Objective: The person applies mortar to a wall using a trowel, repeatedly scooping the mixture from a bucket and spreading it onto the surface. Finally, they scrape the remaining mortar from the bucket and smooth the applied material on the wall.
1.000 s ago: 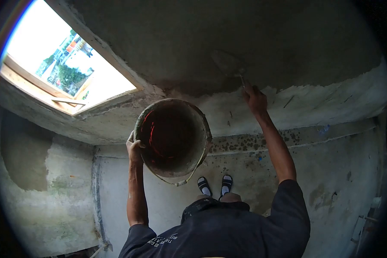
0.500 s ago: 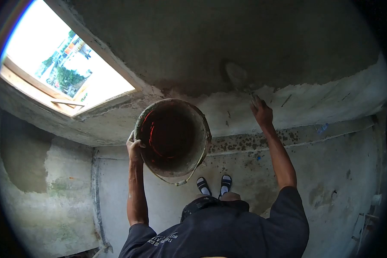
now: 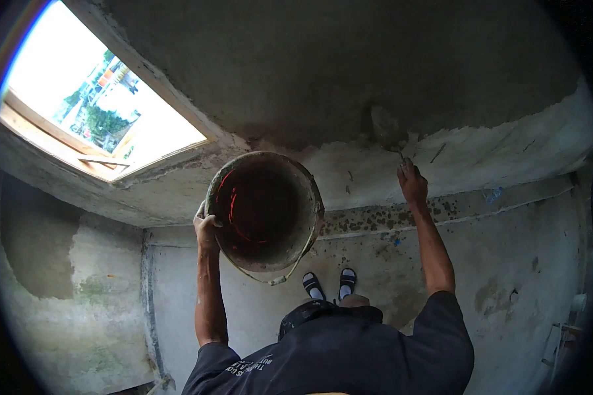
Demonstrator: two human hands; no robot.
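Observation:
My left hand (image 3: 206, 227) grips the rim of a large round bucket (image 3: 300, 217) on its left side. The bucket's mouth faces up toward me, its inside is dark with reddish streaks, and its handle hangs on the near side. My right hand (image 3: 412, 181) is closed round the handle of a trowel (image 3: 387, 128). The trowel's blade lies against or very near the wall (image 3: 323, 72), at the lower edge of the dark, wet-looking plaster. Below that edge the wall is paler and rough.
A wooden-framed window opening (image 3: 53, 138) is at the upper left, with trees outside. My sandalled feet (image 3: 346, 283) stand on the concrete floor (image 3: 244, 342) below the bucket. Dark spots mark a ledge (image 3: 389, 218) along the wall's foot. A left-hand wall (image 3: 105, 316) has a dark patch.
My right hand and the trowel have moved a little to the right and down along the plaster edge. The bucket and my left hand have stayed nearly still.

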